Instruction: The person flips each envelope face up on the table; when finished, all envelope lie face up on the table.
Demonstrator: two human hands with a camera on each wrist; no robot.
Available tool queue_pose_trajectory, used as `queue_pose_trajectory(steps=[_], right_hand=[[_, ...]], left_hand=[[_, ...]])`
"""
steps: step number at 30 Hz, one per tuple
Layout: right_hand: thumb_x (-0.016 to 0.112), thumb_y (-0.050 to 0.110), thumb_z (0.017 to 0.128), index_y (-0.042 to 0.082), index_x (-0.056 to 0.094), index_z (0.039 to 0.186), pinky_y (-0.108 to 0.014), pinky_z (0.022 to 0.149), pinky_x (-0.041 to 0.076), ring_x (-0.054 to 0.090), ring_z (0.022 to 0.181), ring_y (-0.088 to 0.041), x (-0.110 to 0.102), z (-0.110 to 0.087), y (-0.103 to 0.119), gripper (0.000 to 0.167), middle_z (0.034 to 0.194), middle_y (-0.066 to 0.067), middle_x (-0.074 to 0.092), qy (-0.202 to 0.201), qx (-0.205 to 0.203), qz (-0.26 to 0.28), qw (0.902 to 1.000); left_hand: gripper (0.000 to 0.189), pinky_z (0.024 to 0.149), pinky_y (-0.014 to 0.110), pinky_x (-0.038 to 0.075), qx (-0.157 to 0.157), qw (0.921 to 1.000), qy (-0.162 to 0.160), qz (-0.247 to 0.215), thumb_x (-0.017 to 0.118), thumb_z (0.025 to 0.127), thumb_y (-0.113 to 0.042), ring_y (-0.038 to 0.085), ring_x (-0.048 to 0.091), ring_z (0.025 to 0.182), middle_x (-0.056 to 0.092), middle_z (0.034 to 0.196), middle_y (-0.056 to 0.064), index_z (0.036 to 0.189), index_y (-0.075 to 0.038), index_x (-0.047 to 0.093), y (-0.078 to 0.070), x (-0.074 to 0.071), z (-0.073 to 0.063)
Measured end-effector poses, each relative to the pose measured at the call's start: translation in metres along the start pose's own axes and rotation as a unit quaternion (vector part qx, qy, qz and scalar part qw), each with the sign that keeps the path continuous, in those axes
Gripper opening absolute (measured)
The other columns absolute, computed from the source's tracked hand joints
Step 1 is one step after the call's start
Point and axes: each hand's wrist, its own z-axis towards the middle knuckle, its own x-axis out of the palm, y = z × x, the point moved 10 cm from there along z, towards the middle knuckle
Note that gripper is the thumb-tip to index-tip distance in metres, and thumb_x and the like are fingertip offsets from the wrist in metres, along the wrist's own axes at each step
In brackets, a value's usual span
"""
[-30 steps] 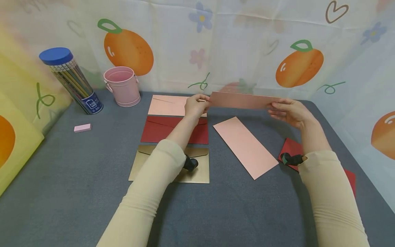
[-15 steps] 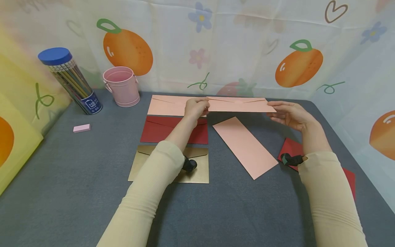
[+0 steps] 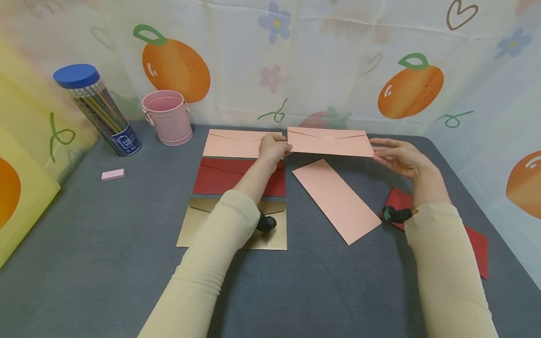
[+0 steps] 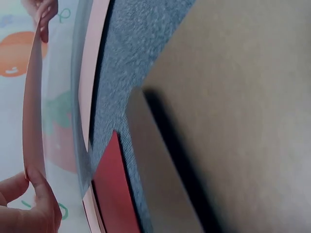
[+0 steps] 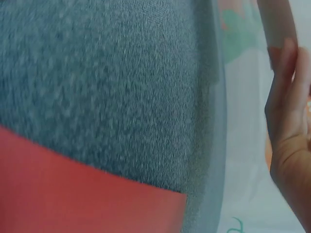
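In the head view, a pink envelope (image 3: 329, 142) is held up above the back of the table, its flap side facing me. My left hand (image 3: 274, 148) pinches its left end between thumb and finger, also visible in the left wrist view. At the opposite end, my right hand (image 3: 399, 157) holds the short edge with its fingers fairly straight; its thumb is mostly hidden. Below lies another pink envelope (image 3: 337, 202), set diagonally with its plain side up. To the left, a pink envelope (image 3: 232, 143), a red envelope (image 3: 224, 176) and a gold envelope (image 3: 198, 230) form a column.
Red envelopes (image 3: 477, 249) lie partly under my right forearm. A pencil tub (image 3: 99, 110) with a blue lid, a pink bucket (image 3: 169, 119) and a pink eraser (image 3: 112, 174) stand or lie at the left. A printed curtain (image 3: 329, 56) hangs behind the table.
The held pink envelope has turned from showing its plain side to showing its flap side, tilting toward me. Both hands stay at its ends; the left has shifted slightly right.
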Motion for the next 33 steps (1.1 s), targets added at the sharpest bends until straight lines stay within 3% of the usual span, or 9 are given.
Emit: queue_pose_trajectory(steps=[4,7,11,15,19,22,26,30,33], right_hand=[[0.057,-0.002,0.096,0.014,0.068,0.106,-0.019,0.078,0.059,0.074,0.082,-0.009,-0.002,0.002,-0.003,0.021,0.095,0.003,0.073,-0.025,0.024,-0.013,0.9993],[0.059,-0.002,0.095,0.015,0.074,0.092,-0.017,0.076,0.059,0.074,0.079,-0.008,-0.002,0.005,-0.005,0.023,0.09,0.004,0.073,-0.042,0.044,-0.01,0.9981],[0.059,-0.003,0.094,0.015,0.077,0.084,-0.017,0.074,0.059,0.074,0.075,-0.009,-0.002,0.008,-0.008,0.027,0.084,0.003,0.074,-0.06,0.062,-0.006,0.9963],[0.059,-0.004,0.094,0.015,0.076,0.081,-0.017,0.074,0.059,0.075,0.074,-0.01,-0.002,0.011,-0.01,0.028,0.08,0.001,0.074,-0.068,0.073,-0.012,0.9949],[0.059,-0.004,0.094,0.015,0.076,0.078,-0.016,0.073,0.059,0.074,0.073,-0.01,-0.003,0.014,-0.014,0.03,0.077,0.001,0.074,-0.072,0.084,-0.023,0.9936],[0.059,-0.004,0.094,0.015,0.075,0.076,-0.016,0.072,0.059,0.074,0.071,-0.01,-0.004,0.016,-0.016,0.031,0.076,0.001,0.074,-0.079,0.088,-0.024,0.9927],[0.06,-0.006,0.093,0.014,0.075,0.074,-0.017,0.072,0.06,0.074,0.07,-0.01,-0.005,0.015,-0.019,0.031,0.074,0.0,0.073,-0.09,0.092,-0.025,0.9913],[0.06,-0.006,0.092,0.015,0.075,0.072,-0.018,0.073,0.06,0.072,0.071,-0.008,-0.007,0.014,-0.021,0.032,0.075,0.002,0.072,-0.096,0.096,-0.035,0.9901],[0.061,-0.005,0.092,0.015,0.074,0.071,-0.019,0.073,0.06,0.071,0.071,-0.007,-0.009,0.014,-0.024,0.032,0.074,0.002,0.071,-0.1,0.103,-0.038,0.9889]], left_hand=[[0.031,0.102,0.036,0.054,-0.007,0.9989,-0.038,0.028,0.061,0.093,0.0,0.033,0.066,0.116,0.057,0.137,0.019,0.124,0.005,0.063,0.001,-0.001,-0.001],[0.034,0.096,0.032,0.054,-0.022,0.9972,-0.054,0.048,0.06,0.093,0.0,0.031,0.065,0.117,0.058,0.138,0.017,0.127,0.002,0.063,0.004,-0.001,0.001],[0.038,0.082,0.028,0.05,-0.044,0.9938,-0.07,0.075,0.058,0.091,0.001,0.028,0.06,0.121,0.056,0.143,0.012,0.129,-0.001,0.063,0.008,-0.002,0.005],[0.032,0.089,0.028,0.056,-0.061,0.9917,-0.087,0.073,0.063,0.09,0.0,0.026,0.065,0.117,0.058,0.142,0.009,0.122,-0.002,0.068,0.012,-0.006,0.008],[0.026,0.09,0.027,0.059,-0.068,0.9906,-0.104,0.057,0.067,0.089,-0.001,0.022,0.073,0.101,0.062,0.134,0.013,0.115,-0.001,0.071,0.015,-0.009,0.01],[0.021,0.077,0.021,0.06,-0.069,0.9889,-0.119,0.057,0.071,0.087,-0.002,0.015,0.072,0.076,0.065,0.125,0.016,0.109,0.001,0.073,0.015,-0.01,0.011],[0.018,0.055,0.011,0.051,-0.08,0.9853,-0.132,0.072,0.073,0.086,-0.004,0.002,0.056,0.048,0.069,0.116,0.018,0.103,0.002,0.074,0.015,-0.012,0.012],[0.027,0.05,0.011,0.049,-0.099,0.9829,-0.129,0.086,0.073,0.086,-0.003,0.001,0.051,0.039,0.067,0.12,0.021,0.112,0.003,0.07,0.017,-0.012,0.012],[0.039,0.06,0.014,0.056,-0.106,0.9847,-0.105,0.09,0.069,0.088,-0.002,0.002,0.054,0.043,0.059,0.133,0.023,0.126,0.004,0.062,0.02,-0.009,0.012]])
